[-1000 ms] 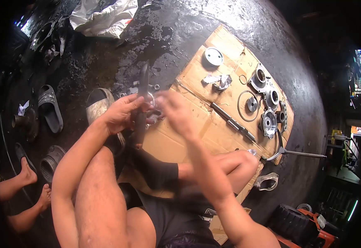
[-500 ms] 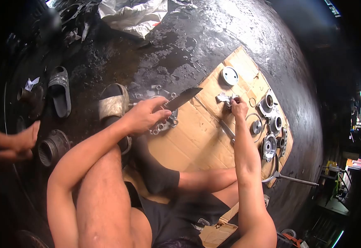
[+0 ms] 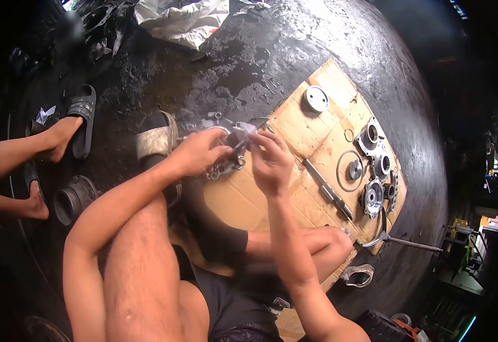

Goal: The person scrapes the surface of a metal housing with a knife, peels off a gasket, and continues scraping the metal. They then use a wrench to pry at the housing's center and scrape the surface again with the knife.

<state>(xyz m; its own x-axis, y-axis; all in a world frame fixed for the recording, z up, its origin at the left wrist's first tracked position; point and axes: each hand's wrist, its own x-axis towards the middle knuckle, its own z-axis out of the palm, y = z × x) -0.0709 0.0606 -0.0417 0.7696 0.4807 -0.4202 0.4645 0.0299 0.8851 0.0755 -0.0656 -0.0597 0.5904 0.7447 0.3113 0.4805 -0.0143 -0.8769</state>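
Observation:
My left hand [image 3: 202, 153] is closed on a dark flat blade, most of which is hidden now behind a crumpled whitish piece, cloth or paper [image 3: 244, 131]. That piece is pinched in my right hand [image 3: 272, 161], close to the fingers of my left hand. Just below and behind both hands lies a grey metal casting [image 3: 226, 167] with round bosses, at the left edge of the cardboard [image 3: 300, 128].
On the cardboard are a round silver cap [image 3: 316, 99], a metal shaft [image 3: 329, 190], a large ring [image 3: 340, 181], a round cover [image 3: 373, 198] and bearing housings [image 3: 370, 134]. Another person's bare feet [image 3: 65, 135], a slipper [image 3: 82, 134] and a toothed cylinder [image 3: 73, 200] are at the left.
My right hand has moved left from the cardboard to the blade, carrying the whitish piece. The shaft is now uncovered. The other person's foot has moved onto the slipper.

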